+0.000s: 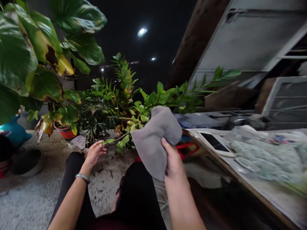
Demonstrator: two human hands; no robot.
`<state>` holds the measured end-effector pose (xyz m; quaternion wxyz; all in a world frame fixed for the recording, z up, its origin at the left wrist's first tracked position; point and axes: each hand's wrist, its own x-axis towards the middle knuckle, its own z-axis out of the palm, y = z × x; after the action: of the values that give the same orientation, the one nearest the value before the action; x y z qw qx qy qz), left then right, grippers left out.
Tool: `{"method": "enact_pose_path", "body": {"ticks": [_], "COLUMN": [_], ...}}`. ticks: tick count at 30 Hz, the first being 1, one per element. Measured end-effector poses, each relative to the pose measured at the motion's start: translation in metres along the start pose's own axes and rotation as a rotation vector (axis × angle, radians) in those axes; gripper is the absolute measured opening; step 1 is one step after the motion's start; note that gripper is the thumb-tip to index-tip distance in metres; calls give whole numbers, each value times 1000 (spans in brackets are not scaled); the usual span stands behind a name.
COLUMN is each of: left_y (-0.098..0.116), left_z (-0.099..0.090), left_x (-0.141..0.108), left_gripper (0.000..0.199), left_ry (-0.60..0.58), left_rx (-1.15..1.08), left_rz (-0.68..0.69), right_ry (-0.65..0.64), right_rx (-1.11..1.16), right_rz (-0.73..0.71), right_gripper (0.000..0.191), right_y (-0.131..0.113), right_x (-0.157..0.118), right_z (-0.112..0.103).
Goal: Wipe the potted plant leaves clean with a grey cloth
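A grey cloth [157,137] hangs from my right hand [174,161], whose thumb lies over its near side. The cloth spreads up and left in front of the green plant [141,111] and hides part of it. To the left, my left hand [94,153] has its fingers curled in a pinch at the tip of a green leaf [109,141] on a low stem. A pale bangle [82,178] circles that wrist. The grip on the leaf is small and slightly blurred.
A large-leaved plant [43,54] with browned edges leans in from the left, above a red pot [65,130]. A grey bowl [27,162] and a blue container [15,131] stand on the floor. At right, a table edge [230,171] bears a white phone [216,143] and plastic bags [266,155].
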<state>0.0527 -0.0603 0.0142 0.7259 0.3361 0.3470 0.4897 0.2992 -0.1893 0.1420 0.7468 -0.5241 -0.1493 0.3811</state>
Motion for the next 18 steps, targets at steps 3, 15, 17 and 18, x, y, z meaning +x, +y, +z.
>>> {"method": "enact_pose_path", "body": {"ticks": [3, 15, 17, 18], "left_y": [-1, 31, 52, 60], "left_z": [-1, -7, 9, 22], "left_x": [0, 11, 6, 2], "left_gripper": [55, 34, 31, 31], "left_ry": [-14, 488, 497, 455], "left_rx": [-28, 95, 99, 104], "left_rz": [17, 76, 248, 309], "right_ry": [-197, -697, -614, -621], "right_rx": [-72, -484, -527, -552], "right_rz": [124, 296, 309, 316], "right_gripper": [50, 39, 41, 41], "right_y": [27, 94, 99, 104], "right_x": [-3, -58, -54, -56], "right_z": [29, 9, 13, 17]}}
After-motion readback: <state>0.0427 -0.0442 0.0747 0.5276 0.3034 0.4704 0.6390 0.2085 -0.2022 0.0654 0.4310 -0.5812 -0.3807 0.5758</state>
